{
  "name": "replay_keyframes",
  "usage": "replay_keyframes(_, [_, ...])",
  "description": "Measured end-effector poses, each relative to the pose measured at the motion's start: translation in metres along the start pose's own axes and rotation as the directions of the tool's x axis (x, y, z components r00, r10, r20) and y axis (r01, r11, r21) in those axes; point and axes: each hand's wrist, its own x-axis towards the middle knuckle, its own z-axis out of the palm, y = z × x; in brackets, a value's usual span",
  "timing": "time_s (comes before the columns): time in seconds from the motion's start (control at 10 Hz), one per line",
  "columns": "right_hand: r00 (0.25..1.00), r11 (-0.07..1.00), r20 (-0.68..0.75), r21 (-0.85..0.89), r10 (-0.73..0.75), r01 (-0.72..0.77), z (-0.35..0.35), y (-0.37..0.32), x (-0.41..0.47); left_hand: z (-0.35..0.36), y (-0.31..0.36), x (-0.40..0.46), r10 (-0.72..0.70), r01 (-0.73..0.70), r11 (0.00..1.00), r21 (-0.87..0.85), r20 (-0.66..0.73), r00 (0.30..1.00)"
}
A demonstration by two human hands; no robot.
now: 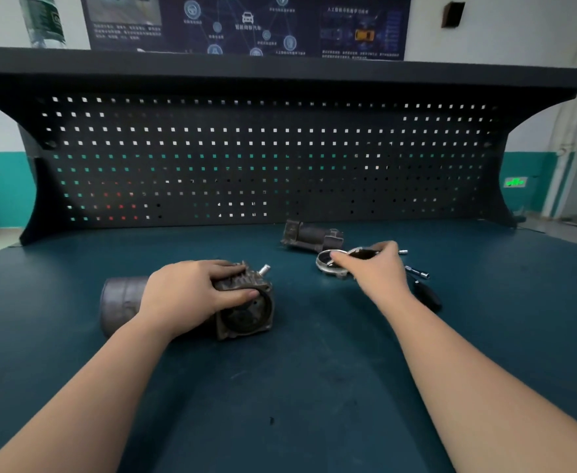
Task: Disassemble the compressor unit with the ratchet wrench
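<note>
The grey compressor unit (pixel 246 312) lies on its side on the blue bench, its round open end facing me and a small silver fitting sticking up from its top. My left hand (pixel 191 295) grips its finned housing from above. To the right, my right hand (pixel 375 268) pinches a round metal cover ring (pixel 326 262) at the bench surface. Just behind that hand lies the ratchet wrench (pixel 425 291), with a black handle and a silver extension; part of it is hidden by my wrist.
A second grey compressor part (pixel 311 235) lies further back near the black pegboard (pixel 263 158). A dark shelf overhangs the pegboard. The blue bench top (pixel 280 387) stretches toward me between my forearms.
</note>
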Motion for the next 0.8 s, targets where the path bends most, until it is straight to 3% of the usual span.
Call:
replay_keyframes(0.1, [0.995, 0.958, -0.075, -0.281, -0.073, 0.049, 0.022, 0.007, 0.002, 0.001, -0.001, 0.002, 0.014, -0.014, 1.0, 0.012, -0.001, 1.0])
replay_keyframes(0.2, [0.98, 0.774, -0.094, -0.628, -0.175, 0.079, 0.044, 0.012, 0.001, 0.001, -0.003, 0.002, 0.022, -0.022, 1.0, 0.011, 0.023, 0.999])
replay_keyframes(0.3, [0.965, 0.574, -0.13, -0.819, -0.227, 0.024, 0.057, 0.016, 0.003, 0.002, -0.004, 0.003, 0.035, -0.035, 0.999, -0.004, 0.024, 0.999])
replay_keyframes(0.4, [0.983, 0.416, -0.107, -0.909, -0.148, -0.036, 0.066, 0.02, 0.002, 0.002, -0.004, 0.004, 0.05, -0.05, 0.999, -0.013, 0.016, 0.999])
replay_keyframes(0.5, [0.999, 0.378, -0.037, -0.925, -0.017, -0.027, 0.063, 0.016, 0.0, 0.003, -0.007, 0.005, 0.052, -0.051, 0.998, -0.033, 0.023, 0.998])
replay_keyframes(0.6, [0.998, 0.473, 0.066, -0.879, 0.013, 0.052, 0.042, -0.01, -0.017, 0.004, -0.009, 0.005, 0.058, -0.057, 0.998, -0.013, 0.052, 0.997])
replay_keyframes(0.7, [0.966, 0.818, 0.134, -0.515, -0.219, 0.257, -0.002, -0.047, -0.042, -0.001, -0.01, 0.007, 0.071, -0.072, 0.997, 0.008, 0.125, 0.99])
replay_keyframes(0.8, [0.749, 0.767, 0.165, 0.16, -0.642, 0.622, -0.076, -0.086, -0.086, -0.011, -0.005, -0.002, 0.107, -0.11, 0.994, 0.002, 0.193, 0.975])
